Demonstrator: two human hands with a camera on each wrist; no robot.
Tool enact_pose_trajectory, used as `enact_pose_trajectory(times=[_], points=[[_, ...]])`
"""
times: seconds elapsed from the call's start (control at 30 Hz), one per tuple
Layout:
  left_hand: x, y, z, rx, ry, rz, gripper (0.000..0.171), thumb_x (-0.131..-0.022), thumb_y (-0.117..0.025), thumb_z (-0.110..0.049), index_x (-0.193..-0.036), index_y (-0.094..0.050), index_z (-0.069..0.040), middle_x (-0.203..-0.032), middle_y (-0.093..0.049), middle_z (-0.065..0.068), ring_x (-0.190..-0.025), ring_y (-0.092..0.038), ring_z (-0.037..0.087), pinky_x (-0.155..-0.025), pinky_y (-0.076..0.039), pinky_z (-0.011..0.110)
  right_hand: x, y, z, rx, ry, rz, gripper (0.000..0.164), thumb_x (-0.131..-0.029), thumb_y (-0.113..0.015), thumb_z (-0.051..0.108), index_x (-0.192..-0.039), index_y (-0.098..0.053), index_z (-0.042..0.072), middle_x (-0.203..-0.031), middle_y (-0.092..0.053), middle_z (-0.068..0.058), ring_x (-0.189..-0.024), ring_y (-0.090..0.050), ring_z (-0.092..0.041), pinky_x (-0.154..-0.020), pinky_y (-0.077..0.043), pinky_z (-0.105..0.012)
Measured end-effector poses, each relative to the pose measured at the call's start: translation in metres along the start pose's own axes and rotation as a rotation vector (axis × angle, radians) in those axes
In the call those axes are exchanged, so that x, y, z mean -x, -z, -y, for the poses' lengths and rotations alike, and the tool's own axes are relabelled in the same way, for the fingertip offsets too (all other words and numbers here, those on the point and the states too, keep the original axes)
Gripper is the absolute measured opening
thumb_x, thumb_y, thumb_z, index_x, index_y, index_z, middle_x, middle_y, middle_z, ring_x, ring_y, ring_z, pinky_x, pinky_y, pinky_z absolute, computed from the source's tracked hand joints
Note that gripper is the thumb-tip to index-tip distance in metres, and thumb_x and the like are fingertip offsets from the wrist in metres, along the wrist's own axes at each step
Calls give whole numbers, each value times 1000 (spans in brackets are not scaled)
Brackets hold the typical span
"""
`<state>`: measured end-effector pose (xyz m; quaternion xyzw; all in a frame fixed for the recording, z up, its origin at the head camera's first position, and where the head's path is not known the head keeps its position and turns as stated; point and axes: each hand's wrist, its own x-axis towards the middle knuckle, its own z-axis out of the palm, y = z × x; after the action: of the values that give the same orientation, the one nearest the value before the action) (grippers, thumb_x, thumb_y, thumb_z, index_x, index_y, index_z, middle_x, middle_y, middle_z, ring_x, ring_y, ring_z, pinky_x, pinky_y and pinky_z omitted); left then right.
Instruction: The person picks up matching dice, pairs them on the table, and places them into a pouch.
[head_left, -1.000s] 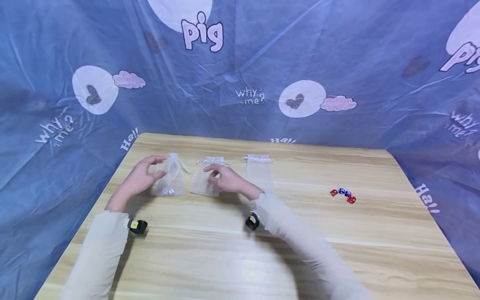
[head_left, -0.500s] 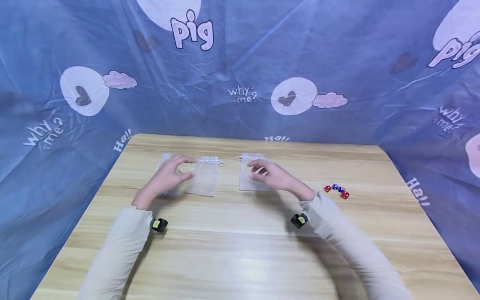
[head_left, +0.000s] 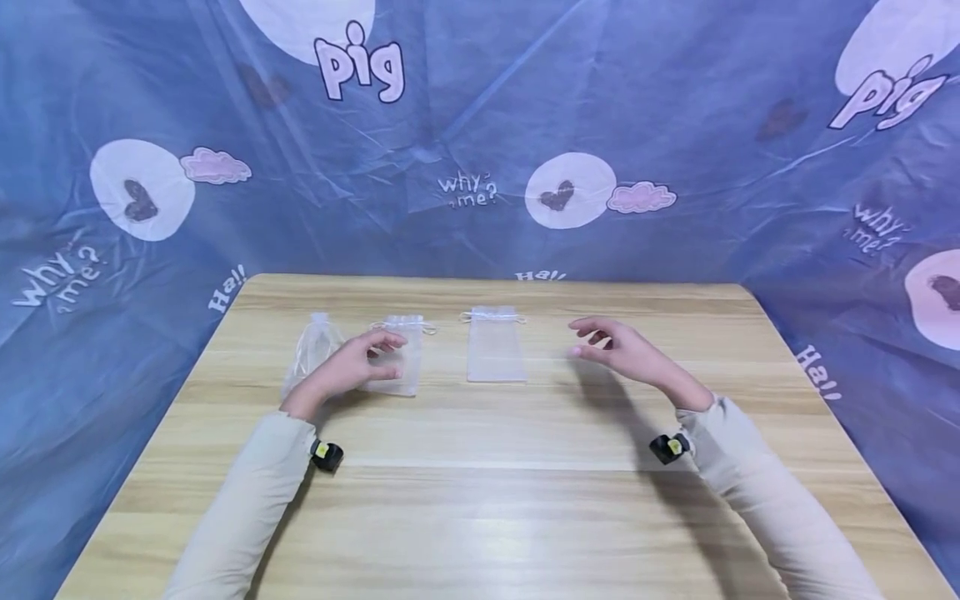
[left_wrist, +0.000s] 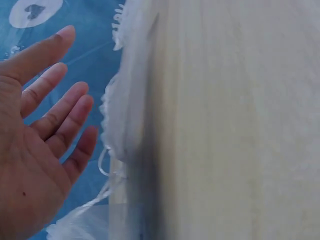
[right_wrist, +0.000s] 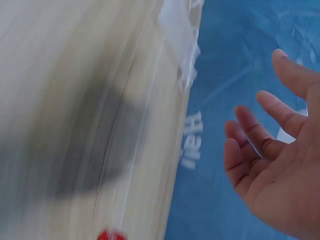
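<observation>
My left hand (head_left: 352, 367) hovers over the lower left of the middle white drawstring pouch (head_left: 408, 358), fingers loosely bent and holding nothing. Partly behind that hand stands a gathered sheer pouch (head_left: 311, 346); its lower part is covered. A third pouch (head_left: 497, 346) lies flat to the right, its drawstring across the top. My right hand (head_left: 622, 350), also holding nothing, is in the air right of this pouch, with fingers apart from the thumb. The right wrist view catches a red die (right_wrist: 111, 235) at its bottom edge; in the head view the right hand and arm hide the dice.
The wooden table (head_left: 480, 517) ends at a blue printed cloth (head_left: 480, 100) that hangs behind it and at both sides. A black wrist camera (head_left: 327, 456) sits on the left wrist, and another camera (head_left: 669, 448) on the right.
My right hand has moved from over the middle pouch, past the right pouch, to the right toward the dice. My left hand has shifted right from beside the gathered pouch to the middle one.
</observation>
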<state>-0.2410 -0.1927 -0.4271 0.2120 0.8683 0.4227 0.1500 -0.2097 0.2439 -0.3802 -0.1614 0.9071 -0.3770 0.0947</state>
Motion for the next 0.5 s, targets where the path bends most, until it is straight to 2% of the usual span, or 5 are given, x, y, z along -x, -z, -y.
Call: enact_pose_trajectory(times=[0.1, 0.23, 0.33, 0.5], points=[[-1, -2, 6, 8, 24, 42, 54, -81, -75, -15, -130, -54, -5, -131, -56, 16, -121, -50, 35, -107, -39, 51, 9, 11, -12, -26, -60, -12, 47, -92, -64, 16, -133, -51, -1, -126, -54, -28, -100, -56, -33, -70, -53, -34], [-3, -4, 13, -12, 46, 97, 56, -81, -75, -15, -132, -52, -5, -133, -54, 17, -123, -49, 36, -109, -37, 51, 23, 22, -29, -14, -108, -35, 48, -93, -64, 19, -134, -50, -1, -124, -55, -26, -96, -55, -28, -60, -51, -28], [-5, -7, 15, -69, 38, 141, 58, -80, -76, -16, -132, -52, -3, -134, -50, 18, -126, -46, 37, -111, -34, 52, 33, 29, -44, 41, -109, -63, 47, -93, -64, 19, -132, -51, -4, -119, -58, -26, -93, -55, -22, -67, -48, -23], [-10, -11, 14, -165, 24, 195, 61, -79, -77, -20, -132, -53, -4, -136, -41, 20, -132, -35, 40, -113, -26, 57, 49, 41, -66, 85, -157, -86, 47, -94, -63, 21, -131, -51, -5, -115, -60, -27, -87, -55, -16, -67, -47, -23]])
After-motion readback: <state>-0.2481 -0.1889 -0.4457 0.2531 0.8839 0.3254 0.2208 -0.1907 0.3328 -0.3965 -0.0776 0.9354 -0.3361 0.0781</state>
